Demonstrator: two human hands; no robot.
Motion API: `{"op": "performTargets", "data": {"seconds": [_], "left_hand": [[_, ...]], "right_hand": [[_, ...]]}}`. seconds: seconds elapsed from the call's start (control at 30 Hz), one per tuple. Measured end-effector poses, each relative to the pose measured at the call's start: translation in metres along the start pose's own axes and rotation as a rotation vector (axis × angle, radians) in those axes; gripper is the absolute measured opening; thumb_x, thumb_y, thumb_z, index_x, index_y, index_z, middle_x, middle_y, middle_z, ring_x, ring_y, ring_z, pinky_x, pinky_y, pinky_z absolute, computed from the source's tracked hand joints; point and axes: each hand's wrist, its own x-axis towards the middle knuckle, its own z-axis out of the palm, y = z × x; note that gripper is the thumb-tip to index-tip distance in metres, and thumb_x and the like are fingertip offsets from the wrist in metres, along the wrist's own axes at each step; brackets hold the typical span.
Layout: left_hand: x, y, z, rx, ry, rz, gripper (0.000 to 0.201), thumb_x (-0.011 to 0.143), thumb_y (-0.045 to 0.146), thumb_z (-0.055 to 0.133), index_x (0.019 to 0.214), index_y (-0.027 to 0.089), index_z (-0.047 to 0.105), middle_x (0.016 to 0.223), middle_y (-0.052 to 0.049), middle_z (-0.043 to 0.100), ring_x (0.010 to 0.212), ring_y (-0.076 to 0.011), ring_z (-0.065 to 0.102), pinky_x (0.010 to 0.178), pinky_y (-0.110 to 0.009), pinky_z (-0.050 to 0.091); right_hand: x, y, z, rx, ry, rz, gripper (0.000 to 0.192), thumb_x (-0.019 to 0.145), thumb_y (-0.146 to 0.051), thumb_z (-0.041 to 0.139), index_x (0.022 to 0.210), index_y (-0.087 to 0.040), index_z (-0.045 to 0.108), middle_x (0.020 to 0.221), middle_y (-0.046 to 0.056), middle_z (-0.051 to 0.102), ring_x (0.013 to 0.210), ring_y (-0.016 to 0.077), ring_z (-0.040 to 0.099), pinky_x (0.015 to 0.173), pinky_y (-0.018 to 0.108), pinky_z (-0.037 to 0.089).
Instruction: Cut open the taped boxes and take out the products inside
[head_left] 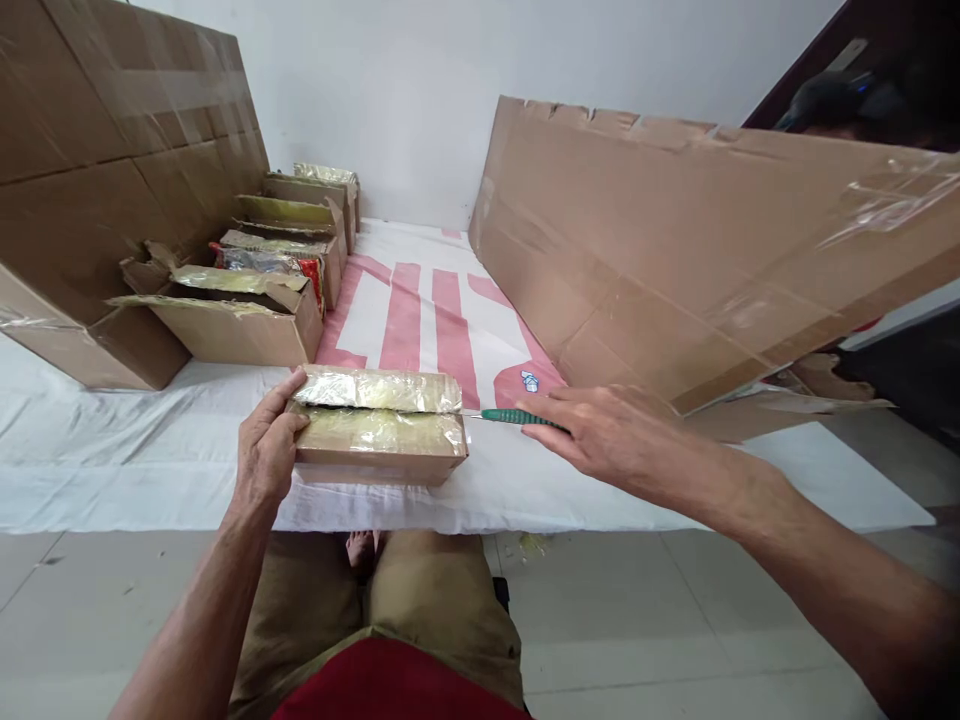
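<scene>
Item: box [379, 438], small, cardboard, tape-wrapped. I see it at the near edge of the white sheet [112, 450], long axis running left to right across my view. Its top seam is split open along that same axis, the two flaps glossy with tape.

Left hand [264, 452]: fingers wrapped over the box's left end, thumb on the top flap, holding it down.

Right hand [607, 435]: fingers closed on a green-handled cutter [514, 416]. The tool lies level, its tip pointing left at the right end of the seam; I cannot tell whether the blade touches the cardboard.

Row of opened boxes [255, 300], far left, receding toward the wall: flaps up, taped. One shows a red and shiny packet [270, 262] inside; the contents of the others are hidden by flaps.

Large carton [97, 150], behind the row, cut off at the frame's left and top.

Flattened cardboard [675, 250], right, leaning over the sheet and covering part of its red print.

What the small box holds is not visible through the slit.
</scene>
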Motion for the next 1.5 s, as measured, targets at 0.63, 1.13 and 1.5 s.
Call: {"op": "performTargets", "data": {"seconds": [0.63,1.13,1.5], "left_hand": [[-0.037,-0.007,-0.033,0.173,0.022,0.082,0.048,0.081,0.047,0.078,0.124,0.024,0.076,0.136,-0.009,0.072,0.128,-0.0334,0.065,0.118,-0.05,0.045],[-0.037,0.002,-0.023,-0.154,-0.023,-0.031,0.049,0.065,0.041,0.088,0.103,0.02,0.065,0.116,-0.009,0.073,0.111,-0.0281,0.069,0.099,-0.042,0.055],[-0.034,0.004,-0.042,-0.38,-0.081,-0.172,0.025,0.054,0.019,0.08,0.075,0.022,0.068,0.135,-0.007,0.072,0.135,-0.0354,0.06,0.108,-0.047,0.049]], "right_hand": [[-0.047,-0.005,0.194,0.296,0.401,0.321,0.033,0.102,-0.036,0.052,0.124,-0.021,0.071,0.115,0.014,0.074,0.103,0.0316,0.071,0.083,0.045,0.056],[0.025,-0.074,0.101,1.026,0.532,0.365,0.021,0.091,-0.037,0.065,0.108,-0.024,0.065,0.108,0.006,0.076,0.097,0.0235,0.069,0.091,0.042,0.056],[0.003,-0.088,0.106,0.429,0.829,-0.067,0.032,0.088,0.002,0.05,0.099,-0.027,0.055,0.106,0.005,0.073,0.097,0.0236,0.069,0.083,0.04,0.051]]}}
